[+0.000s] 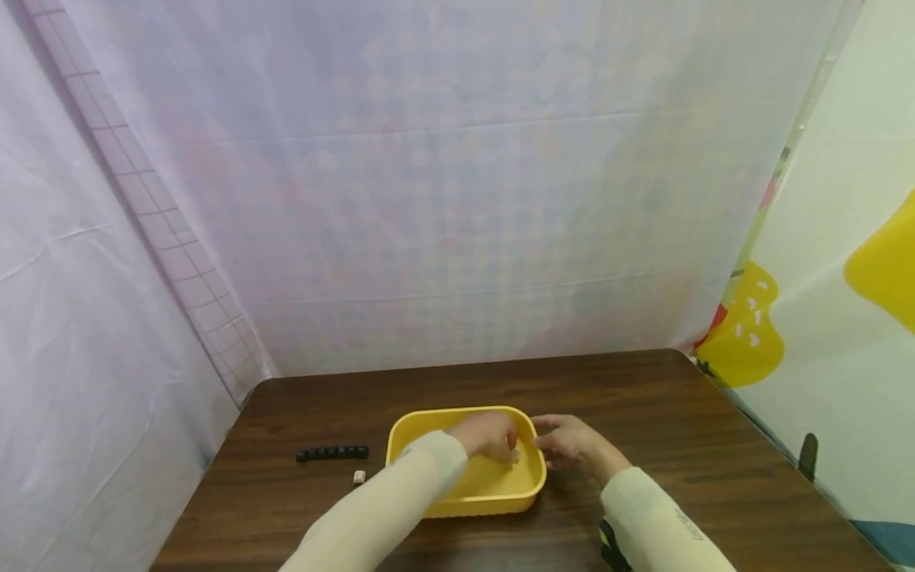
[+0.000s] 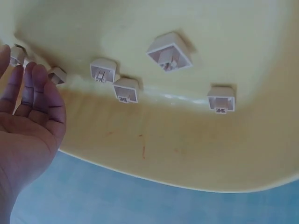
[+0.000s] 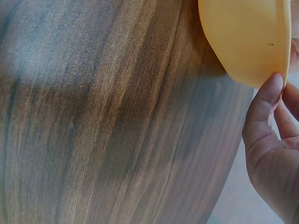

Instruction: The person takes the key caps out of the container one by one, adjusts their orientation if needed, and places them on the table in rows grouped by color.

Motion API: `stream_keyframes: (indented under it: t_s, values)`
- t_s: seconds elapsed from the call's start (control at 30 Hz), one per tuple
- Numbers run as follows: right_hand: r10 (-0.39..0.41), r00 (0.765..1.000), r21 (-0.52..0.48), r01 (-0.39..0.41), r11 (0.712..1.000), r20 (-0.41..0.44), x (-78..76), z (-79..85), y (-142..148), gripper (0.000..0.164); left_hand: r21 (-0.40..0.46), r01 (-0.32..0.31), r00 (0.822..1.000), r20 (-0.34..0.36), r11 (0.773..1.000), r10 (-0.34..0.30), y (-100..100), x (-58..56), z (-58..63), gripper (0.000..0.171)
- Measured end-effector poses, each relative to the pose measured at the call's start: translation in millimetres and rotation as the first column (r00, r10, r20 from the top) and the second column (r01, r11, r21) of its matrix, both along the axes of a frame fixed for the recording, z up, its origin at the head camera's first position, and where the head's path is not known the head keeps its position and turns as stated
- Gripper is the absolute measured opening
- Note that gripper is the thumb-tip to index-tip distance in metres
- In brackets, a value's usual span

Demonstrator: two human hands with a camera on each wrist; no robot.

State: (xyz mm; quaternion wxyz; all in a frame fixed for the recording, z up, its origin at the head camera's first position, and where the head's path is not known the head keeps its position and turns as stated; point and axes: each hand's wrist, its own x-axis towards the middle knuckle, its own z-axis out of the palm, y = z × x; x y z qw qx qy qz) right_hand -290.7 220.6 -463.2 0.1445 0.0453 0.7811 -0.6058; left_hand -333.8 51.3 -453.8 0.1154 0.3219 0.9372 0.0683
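In the head view my left hand [image 1: 493, 435] reaches down into a yellow plastic basin [image 1: 403, 425]. Its thumb and index fingertips pinch a small white keycap [image 2: 17, 55] at the left of the left wrist view. Several more keycaps lie in the basin with their hollow, stemmed undersides showing, among them a larger one [image 2: 169, 52] and one off to the right [image 2: 221, 99]. My right hand [image 1: 575, 446] holds the basin's right end by the rim. In the right wrist view its thumb [image 3: 271, 91] lies against the outer wall, with fingers on the rim's other side.
Left of the basin, a black segmented strip [image 1: 332, 453] lies on the dark wood table [image 1: 615, 381]. A single white keycap [image 1: 359, 477] sits just below it. Pale curtains [image 1: 457, 238] hang behind the table, and a patterned sheet [image 1: 822, 357] hangs at its right.
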Motion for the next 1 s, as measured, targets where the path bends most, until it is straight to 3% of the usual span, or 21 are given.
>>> stream_keyframes:
  t_s: [0.1,0.5,0.73,0.87,1.0]
  values:
    - [0.001,1.0,-0.001,-0.001,1.0,-0.001,-0.2,0.9,0,0.049,0.019,-0.022,1.0,-0.007,1.0,0.022,-1,-0.7,-3.4,0.015]
    - [-0.007,1.0,0.047,0.007,0.999,0.0,-0.2,2.0,0,0.047,0.043,0.013,1.0,-0.028,0.999,-0.012,-2,0.1,-12.3,0.023]
    - [0.0,1.0,0.051,0.001,0.999,-0.002,1.4,2.5,0,0.047,0.027,0.038,0.998,-0.059,0.999,-0.037,1,4.4,-9.5,0.01]
    - [0.006,1.0,0.044,-0.006,0.999,-0.004,0.9,3.0,0,0.047,0.082,0.029,0.999,-0.025,0.996,-0.027,-3,1.9,-6.1,0.007]
    - [0.008,1.0,0.047,-0.008,0.999,-0.003,-0.4,2.3,2,0.047,0.074,0.085,0.994,-0.082,0.994,-0.079,-10,-1.3,2.2,0.011]
